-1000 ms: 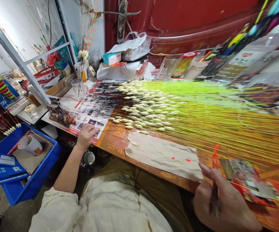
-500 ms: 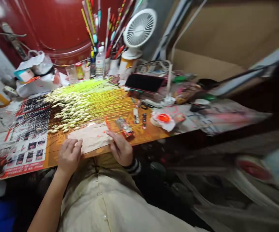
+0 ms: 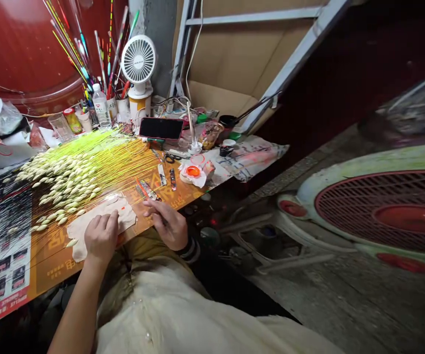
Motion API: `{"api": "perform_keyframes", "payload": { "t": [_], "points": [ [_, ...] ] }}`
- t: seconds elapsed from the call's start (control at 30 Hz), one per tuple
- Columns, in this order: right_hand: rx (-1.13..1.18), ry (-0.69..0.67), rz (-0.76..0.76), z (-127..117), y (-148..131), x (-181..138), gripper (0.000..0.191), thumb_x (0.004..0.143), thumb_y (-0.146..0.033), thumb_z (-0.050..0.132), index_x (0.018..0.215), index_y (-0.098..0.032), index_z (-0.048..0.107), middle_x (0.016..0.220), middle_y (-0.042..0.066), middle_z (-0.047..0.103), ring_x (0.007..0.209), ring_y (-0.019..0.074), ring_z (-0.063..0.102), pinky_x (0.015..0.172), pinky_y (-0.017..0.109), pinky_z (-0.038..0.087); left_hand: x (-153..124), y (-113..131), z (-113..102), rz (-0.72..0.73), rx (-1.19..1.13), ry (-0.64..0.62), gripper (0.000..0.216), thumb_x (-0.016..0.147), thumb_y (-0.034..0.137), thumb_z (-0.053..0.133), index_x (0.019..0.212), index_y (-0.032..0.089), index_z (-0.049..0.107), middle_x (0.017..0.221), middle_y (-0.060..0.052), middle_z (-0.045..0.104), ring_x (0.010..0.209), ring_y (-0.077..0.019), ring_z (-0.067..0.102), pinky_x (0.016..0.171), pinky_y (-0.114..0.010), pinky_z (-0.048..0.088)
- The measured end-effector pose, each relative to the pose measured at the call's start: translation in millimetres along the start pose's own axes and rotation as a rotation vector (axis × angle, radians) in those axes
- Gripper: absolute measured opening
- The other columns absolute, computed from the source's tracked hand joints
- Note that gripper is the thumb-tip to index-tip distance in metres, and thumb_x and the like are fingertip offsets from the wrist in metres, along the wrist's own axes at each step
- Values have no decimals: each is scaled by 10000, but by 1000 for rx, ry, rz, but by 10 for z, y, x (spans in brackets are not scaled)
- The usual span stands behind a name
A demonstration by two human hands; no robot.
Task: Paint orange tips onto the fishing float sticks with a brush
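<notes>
My left hand is closed over a piece of pale cloth or paper at the table's front edge. A fishing float with a pale oval body lies left of it, its thin stem seeming to run under the fingers. My right hand is to the right of the cloth, index finger stretched forward and a gap below it; no object shows plainly between the fingers. An orange fleck sits on the cloth. Beyond it lie many fishing floats with yellow-green stems.
Small packets, scissors and a dish of orange paint lie to the right. Behind stand a phone, a small white fan and a water bottle. A large floor fan is at the right.
The view has swung right, bringing the floor fan into sight. My right hand's fingertips have moved off the cloth and parted; my left hand has moved further onto it.
</notes>
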State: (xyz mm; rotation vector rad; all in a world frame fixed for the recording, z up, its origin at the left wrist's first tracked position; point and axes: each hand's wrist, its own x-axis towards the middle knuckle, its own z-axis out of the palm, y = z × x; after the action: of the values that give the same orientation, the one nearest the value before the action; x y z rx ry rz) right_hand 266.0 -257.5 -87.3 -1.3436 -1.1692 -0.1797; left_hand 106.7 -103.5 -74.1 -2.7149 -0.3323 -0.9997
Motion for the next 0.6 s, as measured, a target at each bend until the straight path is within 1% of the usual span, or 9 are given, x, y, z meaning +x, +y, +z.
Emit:
{"api": "perform_keyframes", "payload": {
  "t": [0.13, 0.23, 0.33, 0.4, 0.47, 0.6],
  "points": [
    [-140, 132, 97, -547, 152, 29, 298, 977, -245, 461, 1224, -233, 628, 1031, 70, 709, 743, 137, 665, 697, 295, 592, -8, -11, 10, -21, 7, -38, 263, 983, 271, 482, 1208, 195, 596, 848, -64, 687, 740, -187, 580, 701, -335, 400],
    [-209, 226, 213, -936, 294, 120, 284, 979, -321, 471, 1174, -213, 646, 939, 53, 705, 607, 104, 599, 578, 255, 542, -8, -19, 21, -28, 2, -40, 249, 976, 267, 506, 1195, 200, 603, 863, -60, 694, 753, -188, 584, 719, -334, 404],
    [-260, 301, 302, -1218, 407, 261, 276, 966, -382, 501, 1090, -190, 655, 837, 36, 700, 555, 97, 569, 516, 229, 500, 0, -30, 30, -32, -4, -19, 243, 959, 260, 548, 1186, 204, 615, 866, -52, 701, 756, -186, 591, 731, -327, 409],
    [-306, 320, 332, -1341, 471, 364, 284, 960, -410, 507, 1014, -181, 665, 780, 31, 693, 541, 100, 569, 511, 224, 493, 6, -40, 38, -43, -20, -4, 240, 944, 256, 578, 1174, 207, 628, 860, -49, 704, 762, -188, 598, 730, -323, 410],
    [-351, 320, 340, -1413, 542, 456, 300, 961, -420, 496, 963, -177, 671, 737, 27, 686, 526, 103, 571, 524, 226, 495, 11, -52, 49, -48, -29, 1, 240, 932, 251, 600, 1165, 206, 640, 864, -52, 707, 770, -190, 604, 727, -320, 410],
    [-411, 266, 303, -1439, 725, 584, 292, 960, -380, 480, 887, -173, 673, 691, 31, 685, 543, 123, 605, 554, 235, 487, 21, -67, 64, -26, -13, 13, 230, 918, 238, 626, 1142, 196, 652, 867, -55, 710, 771, -188, 603, 728, -311, 416]
  ]
}}
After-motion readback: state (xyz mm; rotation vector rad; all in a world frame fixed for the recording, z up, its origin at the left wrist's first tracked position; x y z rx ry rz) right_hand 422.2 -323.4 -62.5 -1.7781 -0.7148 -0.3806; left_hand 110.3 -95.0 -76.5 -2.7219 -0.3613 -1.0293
